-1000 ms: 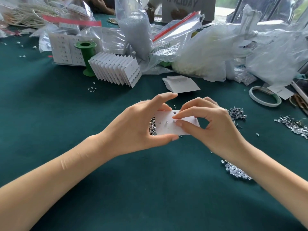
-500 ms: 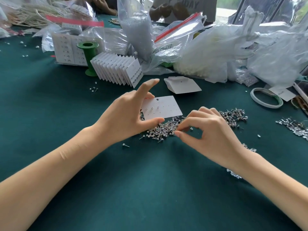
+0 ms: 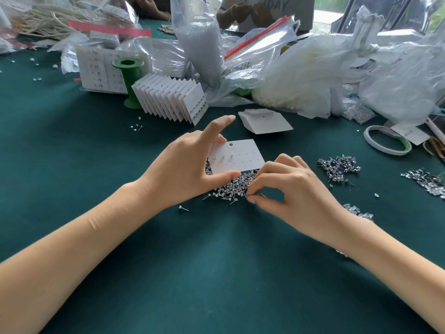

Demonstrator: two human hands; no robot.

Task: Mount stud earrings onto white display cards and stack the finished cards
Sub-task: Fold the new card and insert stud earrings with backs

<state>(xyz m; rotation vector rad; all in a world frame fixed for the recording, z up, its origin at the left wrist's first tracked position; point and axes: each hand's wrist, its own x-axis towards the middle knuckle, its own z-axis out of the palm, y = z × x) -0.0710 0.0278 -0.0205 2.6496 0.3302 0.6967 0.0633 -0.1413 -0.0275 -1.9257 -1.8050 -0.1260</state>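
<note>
My left hand (image 3: 185,172) holds a white display card (image 3: 237,156) by its left edge, thumb under the near edge and index finger raised. Three studs sit in the card's left holes. Below the card lies a pile of loose stud earrings (image 3: 231,189) on the green cloth. My right hand (image 3: 289,191) is at the pile's right edge, thumb and forefinger pinching together at a stud (image 3: 248,196). A fanned row of finished cards (image 3: 173,101) stands behind. A small stack of blank cards (image 3: 265,120) lies beyond the held card.
More stud piles (image 3: 338,166) (image 3: 426,182) lie to the right, and one stray stud (image 3: 183,208) by my left wrist. A green spool (image 3: 130,80), plastic bags (image 3: 301,68) and a tape roll (image 3: 387,143) crowd the back and right. Another person's hands (image 3: 240,13) work across the table.
One second ago both hands held the card together. My right hand has since dropped to the stud pile and pinches there, while my left hand keeps the card, moved slightly away.
</note>
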